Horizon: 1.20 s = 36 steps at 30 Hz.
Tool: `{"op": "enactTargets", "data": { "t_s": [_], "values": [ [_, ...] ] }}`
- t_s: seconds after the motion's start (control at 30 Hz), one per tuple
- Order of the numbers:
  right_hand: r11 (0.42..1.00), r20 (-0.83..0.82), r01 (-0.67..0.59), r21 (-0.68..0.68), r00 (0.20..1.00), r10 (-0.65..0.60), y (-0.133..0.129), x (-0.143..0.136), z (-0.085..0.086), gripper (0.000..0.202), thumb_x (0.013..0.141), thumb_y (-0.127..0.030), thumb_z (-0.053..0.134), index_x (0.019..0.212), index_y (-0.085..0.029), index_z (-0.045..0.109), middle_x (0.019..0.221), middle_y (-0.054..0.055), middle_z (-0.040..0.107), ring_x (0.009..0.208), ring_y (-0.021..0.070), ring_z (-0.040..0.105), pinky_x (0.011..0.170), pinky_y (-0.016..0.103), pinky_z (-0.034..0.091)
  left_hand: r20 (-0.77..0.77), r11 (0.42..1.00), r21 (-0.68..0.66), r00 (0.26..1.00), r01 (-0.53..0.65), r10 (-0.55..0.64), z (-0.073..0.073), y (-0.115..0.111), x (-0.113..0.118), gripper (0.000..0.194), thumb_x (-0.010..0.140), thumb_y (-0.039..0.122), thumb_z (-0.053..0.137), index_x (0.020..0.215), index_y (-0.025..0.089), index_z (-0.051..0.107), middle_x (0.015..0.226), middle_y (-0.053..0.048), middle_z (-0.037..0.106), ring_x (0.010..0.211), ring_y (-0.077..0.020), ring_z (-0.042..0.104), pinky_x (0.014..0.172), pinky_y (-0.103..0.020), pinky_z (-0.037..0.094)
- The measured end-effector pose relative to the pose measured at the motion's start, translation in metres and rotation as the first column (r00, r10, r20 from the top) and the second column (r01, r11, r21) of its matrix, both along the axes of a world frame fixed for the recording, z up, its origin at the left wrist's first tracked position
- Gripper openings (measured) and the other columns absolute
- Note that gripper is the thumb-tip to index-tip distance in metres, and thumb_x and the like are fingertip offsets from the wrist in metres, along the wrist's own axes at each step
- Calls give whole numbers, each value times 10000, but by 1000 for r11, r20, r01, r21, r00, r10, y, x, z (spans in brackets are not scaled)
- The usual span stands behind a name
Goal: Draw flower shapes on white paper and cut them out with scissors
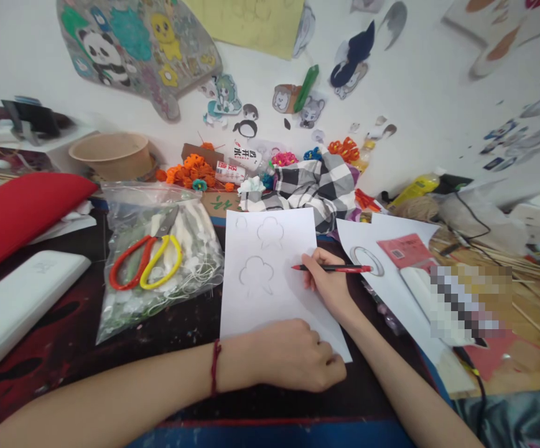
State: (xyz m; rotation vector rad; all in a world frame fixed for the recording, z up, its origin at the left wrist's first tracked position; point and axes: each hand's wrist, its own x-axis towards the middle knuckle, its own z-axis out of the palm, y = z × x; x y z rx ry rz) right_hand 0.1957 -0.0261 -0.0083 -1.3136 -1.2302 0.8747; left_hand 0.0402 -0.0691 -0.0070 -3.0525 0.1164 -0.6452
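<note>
A white sheet of paper (pixel 270 305) with several faint pencil outlines lies in the middle of the dark desk mat. My right hand (pixel 328 283) is closed around a red and black pencil (pixel 339 268) and rests at the sheet's right edge. The pencil lies nearly level, its tip pointing left over the paper, beside the lower cloud-like outline. Across the sheet's lower edge rests my left hand (pixel 293 356), back up, with its fingers curled under. Whether anything is beneath those fingers is hidden. A dark red string bracelet (pixel 215 367) circles the left wrist.
Left of the paper, scissors (pixel 146 261) lie on a clear plastic bag (pixel 190 242). Further left are a white case (pixel 27 305) and a red object (pixel 27 211). Checkered cloth (pixel 316 186) sits behind the paper. More sheets (pixel 363 239) and thin sticks lie to the right.
</note>
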Motion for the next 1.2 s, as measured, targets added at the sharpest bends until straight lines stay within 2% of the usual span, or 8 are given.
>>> {"op": "enactTargets", "data": {
  "t_s": [0.67,0.77,0.83,0.93,1.03,1.13,1.2],
  "values": [
    [999,22,-44,-31,999,45,-1,1,5,371,876,-355,685,605,-214,474,457,-49,540,370,79,433,390,225,300,-18,1000,-15,1000,-16,16,1,2,0,39,919,158,579,955,149,594,686,10,650,560,-151,608,447,-325,359],
    [998,20,-46,-31,999,47,0,1,5,361,881,-356,679,615,-213,479,460,-50,544,373,80,437,390,224,299,28,997,22,997,-71,70,1,1,0,36,913,154,565,885,150,587,646,13,618,536,-151,583,447,-314,351],
    [998,14,-46,-30,999,47,1,2,4,345,887,-358,670,629,-212,494,466,-48,550,378,83,442,391,224,302,67,985,68,986,-158,154,1,-1,-1,66,902,148,554,841,144,578,657,-4,611,542,-156,572,464,-311,365],
    [998,1,-52,-25,999,52,3,3,3,277,893,-364,659,691,-208,549,508,-37,583,428,99,496,427,227,353,66,917,169,933,-361,355,5,-5,-2,65,882,119,522,853,127,580,716,-34,617,571,-168,563,489,-310,382],
    [997,-7,-75,-14,997,75,6,5,2,192,868,-363,690,792,-214,594,585,-32,619,511,118,552,499,239,420,62,793,292,838,-535,543,7,-7,-2,131,878,100,473,910,98,600,788,-82,654,642,-196,608,561,-321,437],
    [994,9,-113,-2,994,113,10,5,3,171,806,-329,756,821,-212,633,713,-12,670,619,128,603,591,250,474,110,678,364,752,-639,650,3,-3,-2,230,878,115,455,1015,37,623,955,-191,712,811,-269,690,740,-392,503],
    [990,20,-143,-10,989,143,12,5,3,171,777,-312,782,810,-205,652,741,-5,683,644,130,618,615,251,490,136,637,360,714,-682,687,-1,0,-2,272,874,131,462,1057,10,625,1053,-251,715,914,-317,710,829,-432,502]
  ]
}}
